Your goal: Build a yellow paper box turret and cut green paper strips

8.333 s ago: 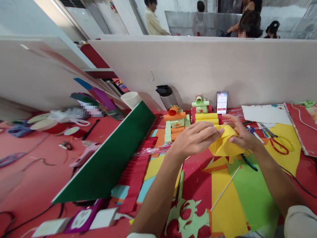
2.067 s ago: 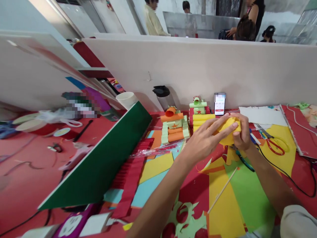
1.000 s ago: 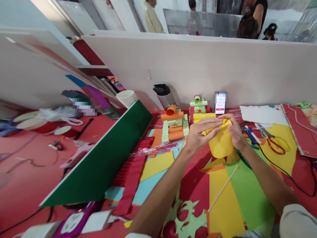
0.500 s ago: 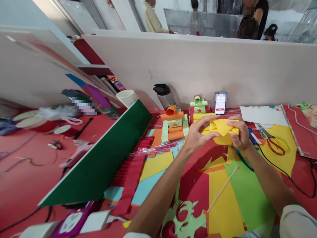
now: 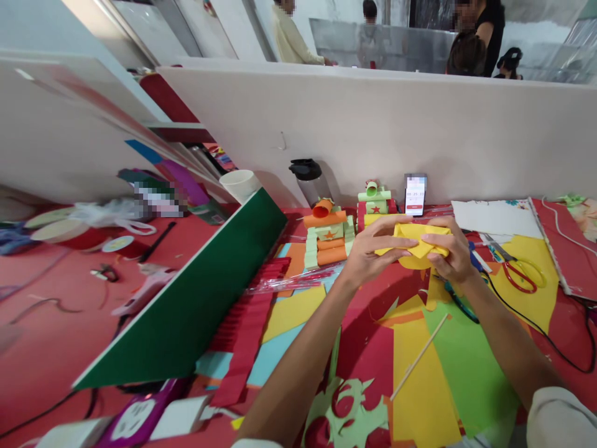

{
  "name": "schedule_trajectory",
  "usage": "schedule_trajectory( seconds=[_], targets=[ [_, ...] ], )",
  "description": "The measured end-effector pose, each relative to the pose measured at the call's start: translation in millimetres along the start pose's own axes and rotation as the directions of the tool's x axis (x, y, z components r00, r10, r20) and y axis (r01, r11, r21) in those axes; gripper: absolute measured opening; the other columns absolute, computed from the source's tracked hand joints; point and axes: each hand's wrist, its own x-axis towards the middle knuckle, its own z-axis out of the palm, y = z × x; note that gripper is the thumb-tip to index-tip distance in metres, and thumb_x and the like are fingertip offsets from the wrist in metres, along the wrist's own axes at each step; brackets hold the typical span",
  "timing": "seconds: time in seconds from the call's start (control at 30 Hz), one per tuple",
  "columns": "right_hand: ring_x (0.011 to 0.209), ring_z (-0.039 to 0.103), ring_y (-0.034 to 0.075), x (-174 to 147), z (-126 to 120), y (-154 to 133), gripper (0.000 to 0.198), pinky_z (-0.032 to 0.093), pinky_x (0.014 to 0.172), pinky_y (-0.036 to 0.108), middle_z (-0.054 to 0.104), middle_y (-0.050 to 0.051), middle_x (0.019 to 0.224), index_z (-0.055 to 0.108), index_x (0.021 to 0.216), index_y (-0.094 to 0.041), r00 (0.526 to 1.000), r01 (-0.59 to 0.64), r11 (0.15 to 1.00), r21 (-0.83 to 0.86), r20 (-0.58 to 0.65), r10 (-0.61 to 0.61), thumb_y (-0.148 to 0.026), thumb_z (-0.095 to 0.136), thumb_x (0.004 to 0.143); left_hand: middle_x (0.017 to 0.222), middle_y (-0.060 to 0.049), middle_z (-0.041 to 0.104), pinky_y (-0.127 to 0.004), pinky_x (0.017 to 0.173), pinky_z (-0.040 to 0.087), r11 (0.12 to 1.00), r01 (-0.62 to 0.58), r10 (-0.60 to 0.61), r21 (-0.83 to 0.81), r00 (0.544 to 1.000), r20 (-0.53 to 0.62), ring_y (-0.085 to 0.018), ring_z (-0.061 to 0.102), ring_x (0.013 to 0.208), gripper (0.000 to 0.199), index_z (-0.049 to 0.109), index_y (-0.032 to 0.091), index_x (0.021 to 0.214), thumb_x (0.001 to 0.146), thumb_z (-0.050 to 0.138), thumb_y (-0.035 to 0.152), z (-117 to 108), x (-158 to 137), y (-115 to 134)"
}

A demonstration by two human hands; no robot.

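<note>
Between both hands I hold a folded yellow paper piece (image 5: 422, 239) above the table. My left hand (image 5: 373, 249) grips its left side, fingers behind and across its front. My right hand (image 5: 451, 252) pinches its right side, fingertips pressing on the front fold. Behind my left hand stand two paper models: an orange and pale green one (image 5: 326, 233) with a star, and a red, yellow and green one (image 5: 375, 202), partly hidden by my fingers. Below lie yellow paper (image 5: 422, 386), green paper (image 5: 476, 367) and a thin wooden stick (image 5: 420, 356).
A green board (image 5: 186, 305) leans at the left. A phone (image 5: 415, 194) stands against the white partition (image 5: 364, 124), with a bottle (image 5: 310, 180) and white cup (image 5: 240, 185) further left. Red-handled scissors (image 5: 517, 274) lie at the right. Pale green paper scraps (image 5: 349, 410) lie in front.
My fingers have shifted on the yellow paper. My left fingers now reach across its front, and the front fold sits lower and flatter. The table things stay put.
</note>
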Motion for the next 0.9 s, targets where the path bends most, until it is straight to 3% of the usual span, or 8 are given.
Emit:
schedule_trajectory(
  seconds=[0.17, 0.23, 0.33, 0.4, 0.47, 0.57, 0.7, 0.9],
  targets=[
    [0.114, 0.063, 0.027, 4.9, 15.3, -5.5, 0.026, 0.051, 0.101, 0.048, 0.063, 0.007, 0.12, 0.065, 0.11, -0.03, 0.936, -0.338, 0.911, 0.238, -0.014, 0.351, -0.052, 0.055, 0.103, 0.128, -0.011, 0.074, -0.038, 0.096, 0.058, 0.946, 0.324, -0.325, -0.022, 0.943, -0.072, -0.026, 0.069, 0.121, 0.018, 0.082, 0.027, 0.105, 0.094, 0.077, 0.04, 7.5, -0.6, -1.5],
    [0.116, 0.063, 0.026, 3.9, 24.0, -6.0, 0.029, 0.049, 0.104, 0.045, 0.065, 0.007, 0.121, 0.064, 0.103, -0.028, 0.845, -0.505, 0.787, 0.354, 0.017, 0.534, -0.055, 0.054, 0.103, 0.124, -0.012, 0.075, -0.037, 0.095, 0.058, 0.903, 0.427, -0.43, -0.051, 0.901, -0.066, -0.026, 0.07, 0.119, 0.025, 0.08, 0.023, 0.105, 0.095, 0.073, 0.046, 10.6, -1.7, -5.1],
    [0.099, 0.067, 0.023, -1.0, 36.4, -2.2, 0.036, 0.055, 0.086, 0.037, 0.068, 0.003, 0.104, 0.06, 0.094, -0.027, 0.643, -0.697, 0.51, 0.504, 0.124, 0.756, -0.062, 0.059, 0.098, 0.118, -0.011, 0.076, -0.035, 0.092, 0.056, 0.86, 0.507, -0.509, -0.052, 0.86, -0.026, -0.024, 0.071, 0.109, 0.033, 0.076, 0.021, 0.108, 0.1, 0.064, 0.051, 14.1, -5.4, -12.2],
    [0.08, 0.066, 0.021, -4.8, 42.5, 1.4, 0.04, 0.054, 0.071, 0.033, 0.065, -0.001, 0.085, 0.055, 0.089, -0.027, 0.517, -0.743, 0.339, 0.577, 0.173, 0.838, -0.066, 0.064, 0.093, 0.12, -0.01, 0.076, -0.033, 0.088, 0.055, 0.835, 0.55, -0.549, -0.028, 0.835, 0.017, -0.022, 0.07, 0.103, 0.036, 0.073, 0.022, 0.115, 0.103, 0.057, 0.052, 15.9, -8.8, -15.4],
    [0.068, 0.061, 0.02, -7.4, 45.9, 4.2, 0.043, 0.05, 0.063, 0.031, 0.06, -0.003, 0.075, 0.05, 0.085, -0.027, 0.45, -0.742, 0.257, 0.619, 0.174, 0.876, -0.066, 0.067, 0.09, 0.128, -0.009, 0.073, -0.031, 0.086, 0.054, 0.817, 0.576, -0.575, -0.016, 0.817, 0.052, -0.021, 0.069, 0.103, 0.038, 0.068, 0.024, 0.126, 0.104, 0.055, 0.051, 17.7, -12.0, -16.3],
    [0.065, 0.057, 0.018, -8.0, 46.0, 5.3, 0.043, 0.048, 0.062, 0.03, 0.058, -0.005, 0.074, 0.051, 0.084, -0.027, 0.448, -0.724, 0.269, 0.635, 0.137, 0.884, -0.065, 0.069, 0.089, 0.137, -0.008, 0.067, -0.028, 0.085, 0.054, 0.811, 0.585, -0.583, -0.004, 0.809, 0.072, -0.02, 0.067, 0.107, 0.042, 0.061, 0.025, 0.135, 0.102, 0.059, 0.05, 19.6, -14.8, -14.6],
    [0.068, 0.057, 0.016, -4.9, 42.5, 2.8, 0.039, 0.047, 0.062, 0.028, 0.058, -0.004, 0.079, 0.056, 0.085, -0.026, 0.53, -0.693, 0.338, 0.638, 0.132, 0.838, -0.062, 0.07, 0.089, 0.127, -0.008, 0.071, -0.028, 0.08, 0.054, 0.825, 0.565, -0.563, 0.0, 0.824, 0.065, -0.019, 0.068, 0.099, 0.035, 0.065, 0.023, 0.125, 0.103, 0.058, 0.049, 18.5, -12.3, -11.9],
    [0.068, 0.055, 0.016, -0.5, 38.5, -3.7, 0.04, 0.047, 0.062, 0.028, 0.055, -0.004, 0.078, 0.053, 0.087, -0.027, 0.577, -0.707, 0.375, 0.6, 0.183, 0.796, -0.065, 0.066, 0.092, 0.127, -0.009, 0.074, -0.042, 0.11, 0.05, 0.908, 0.417, -0.415, -0.031, 0.908, 0.057, -0.023, 0.066, 0.124, 0.026, 0.076, 0.026, 0.118, 0.102, 0.064, 0.042, 14.3, -4.5, -10.5]
  ],
)
